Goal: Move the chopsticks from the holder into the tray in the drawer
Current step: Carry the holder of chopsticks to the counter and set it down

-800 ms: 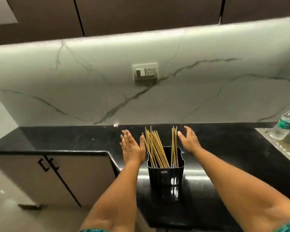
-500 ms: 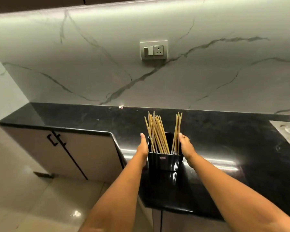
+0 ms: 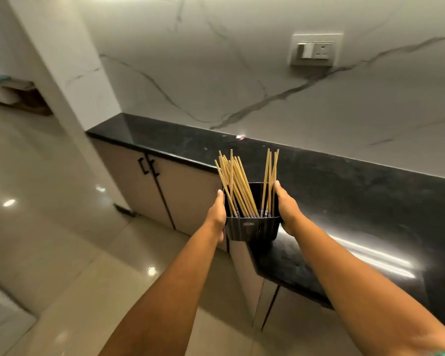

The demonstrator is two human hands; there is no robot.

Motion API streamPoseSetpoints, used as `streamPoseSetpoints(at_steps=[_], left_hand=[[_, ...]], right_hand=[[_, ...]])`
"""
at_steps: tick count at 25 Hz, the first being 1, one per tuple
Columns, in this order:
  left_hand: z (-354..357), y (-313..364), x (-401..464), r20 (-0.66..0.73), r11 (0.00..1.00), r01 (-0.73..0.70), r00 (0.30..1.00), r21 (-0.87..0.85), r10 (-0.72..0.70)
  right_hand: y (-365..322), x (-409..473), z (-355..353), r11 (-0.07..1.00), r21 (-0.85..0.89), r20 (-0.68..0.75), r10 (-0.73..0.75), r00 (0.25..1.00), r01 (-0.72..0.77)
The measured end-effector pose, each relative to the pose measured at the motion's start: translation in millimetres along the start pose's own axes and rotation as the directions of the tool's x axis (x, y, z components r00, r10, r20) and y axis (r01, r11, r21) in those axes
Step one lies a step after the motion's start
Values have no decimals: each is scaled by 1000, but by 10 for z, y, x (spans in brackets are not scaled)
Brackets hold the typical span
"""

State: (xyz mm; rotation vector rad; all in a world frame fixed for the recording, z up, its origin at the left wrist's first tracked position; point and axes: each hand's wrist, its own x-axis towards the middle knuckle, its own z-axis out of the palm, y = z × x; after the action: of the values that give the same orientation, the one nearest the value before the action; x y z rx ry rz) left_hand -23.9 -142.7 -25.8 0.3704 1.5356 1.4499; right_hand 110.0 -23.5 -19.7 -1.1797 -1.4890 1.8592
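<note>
A black ribbed holder (image 3: 252, 228) full of several pale wooden chopsticks (image 3: 235, 186) hangs in the air just off the corner of the black counter (image 3: 344, 191). My left hand (image 3: 217, 214) grips its left side, thumb up along the rim. My right hand (image 3: 285, 209) grips its right side the same way. The sticks stand in two bunches, a large one leaning left and a small upright one at the right. No drawer or tray is in view.
Beige cabinet doors with black handles (image 3: 147, 165) run under the counter at left. A wall socket (image 3: 315, 50) sits on the marble backsplash. Glossy tiled floor (image 3: 62, 240) spreads to the left, past a white pillar (image 3: 70, 73).
Both hands closed in from open beside the holder to gripping its sides, then lifted it off the counter and carried it leftward past the corner. The view turned left.
</note>
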Motion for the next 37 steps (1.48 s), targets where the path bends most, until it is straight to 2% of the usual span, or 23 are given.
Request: streamPoseSetpoints(at_steps=[4,6,8,11,12,13,16,19,21,27,31,35,37], left_hand=[[-1039,-181,-750,-236,994,-93,969,-64,76],[-1543,-357,-1268,-338,984,-147,935,-101,105],[-2085,-577,-1903,-463,976,-155,884,-154,67],[-2910,-1030,-2934,-647,966,-179,762,-187,15],[-3000,-1099,-3086,-669,970,-177,743,-165,22],[-3189,-1208,-3389,-704,970,-184,710,-159,19],[-3825,-1655,-4629,-826,955,-216,562,-205,-50],[-4275,-2134,-5803,-907,923,-296,407,-244,-110],[-4425,-2399,-6503,-932,897,-348,326,-274,-158],[-4511,-3074,-8324,-945,809,-525,-27,-264,-326],[-4511,-3429,-9323,-881,751,-604,-163,-268,-445],[-4478,-3779,-10265,-792,736,-656,-354,-169,-497],[-4398,-3927,-10696,-719,740,-665,-466,-101,-516]], right_hand=[[157,-382,1109,999,-33,230,-22,973,30],[306,-708,1690,998,-63,354,13,935,10],[549,-1166,2320,990,-143,475,53,878,17],[1023,-2007,3271,977,-212,677,128,725,26],[1125,-2099,3378,980,-200,688,121,715,26],[1265,-2340,3628,979,-201,727,125,675,36],[1767,-3489,4489,962,-265,836,193,514,70],[2205,-4623,5155,953,-287,916,245,319,92],[2433,-5299,5480,944,-304,938,274,212,125],[2997,-7275,6185,906,-327,904,383,-190,270],[3334,-8495,6518,881,-308,813,440,-381,360],[3562,-9793,6698,889,-235,667,441,-601,392],[3665,-10413,6670,894,-190,607,432,-667,406]])
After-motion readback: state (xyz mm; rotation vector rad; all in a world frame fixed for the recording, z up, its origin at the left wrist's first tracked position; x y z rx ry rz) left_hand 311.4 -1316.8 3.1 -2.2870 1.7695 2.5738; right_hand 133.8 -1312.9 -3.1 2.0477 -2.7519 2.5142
